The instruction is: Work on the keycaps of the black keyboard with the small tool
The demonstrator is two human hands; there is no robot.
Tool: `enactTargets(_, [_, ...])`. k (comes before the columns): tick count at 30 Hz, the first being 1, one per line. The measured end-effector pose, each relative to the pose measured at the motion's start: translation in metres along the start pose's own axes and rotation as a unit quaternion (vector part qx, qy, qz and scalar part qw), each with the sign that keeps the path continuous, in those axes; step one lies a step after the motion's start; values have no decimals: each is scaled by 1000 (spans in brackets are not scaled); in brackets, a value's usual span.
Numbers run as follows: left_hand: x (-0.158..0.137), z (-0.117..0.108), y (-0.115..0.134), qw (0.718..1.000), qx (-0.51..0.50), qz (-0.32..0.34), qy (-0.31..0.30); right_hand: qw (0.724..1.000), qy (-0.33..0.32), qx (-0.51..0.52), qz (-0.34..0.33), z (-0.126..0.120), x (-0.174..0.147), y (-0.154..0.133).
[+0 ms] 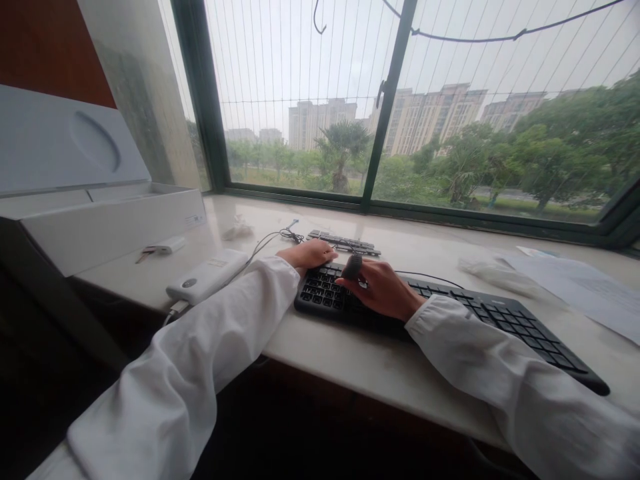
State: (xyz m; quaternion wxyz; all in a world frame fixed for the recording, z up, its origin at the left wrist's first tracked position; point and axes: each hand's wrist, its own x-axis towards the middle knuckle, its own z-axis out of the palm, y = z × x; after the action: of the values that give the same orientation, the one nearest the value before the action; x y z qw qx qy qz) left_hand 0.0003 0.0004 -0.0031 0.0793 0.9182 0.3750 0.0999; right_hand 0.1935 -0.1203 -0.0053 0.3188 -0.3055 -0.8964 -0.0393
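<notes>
A black keyboard point(500, 320) lies at an angle along the sill. Its left end shows exposed square sockets point(320, 293) where keycaps are off, while keycaps still sit on its right part. My left hand point(311, 255) is closed on the keyboard's upper left corner, steadying contact at the rim. Over the left part of the keys, my right hand point(383, 287) grips a black tool with a thick rounded end point(352, 267); its lower end is hidden by the fingers. Loose keycaps point(345, 243) stand in rows just behind the keyboard.
To the left are an open white box point(125, 227), a small white object with a key-like metal piece point(163, 248), and a white power bank point(207, 275) with cables. Crumpled clear plastic point(500, 273) and paper sheets point(580, 287) lie right. A window frame point(367, 200) borders the back.
</notes>
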Motion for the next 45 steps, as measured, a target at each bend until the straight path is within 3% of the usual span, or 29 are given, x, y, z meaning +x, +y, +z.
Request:
enactTargets(9, [1, 2, -2, 1000, -3, -1, 1, 999, 27, 9, 38, 1, 0, -1])
enactTargets(14, [2, 2, -3, 1000, -6, 1, 0, 999, 9, 16, 39, 1, 1, -1])
enactTargets(22, [0, 1, -2, 1000, -11, 2, 2, 999, -10, -34, -14, 3, 2, -3])
enactTargets(27, [0, 2, -2, 1000, -7, 1, 6, 991, -9, -122, -51, 2, 2, -9])
enactTargets(38, [-1, 1, -1, 1000, -2, -7, 6, 980, -38, -181, -71, 2, 2, -10])
enactTargets(42, [-1, 1, 0, 1000, -3, -5, 3, 982, -11, -184, -50, 0, 2, -5])
enactTargets(45, [-1, 0, 1, 1000, -4, -4, 1, 992, 24, -125, -12, -1, 2, -3])
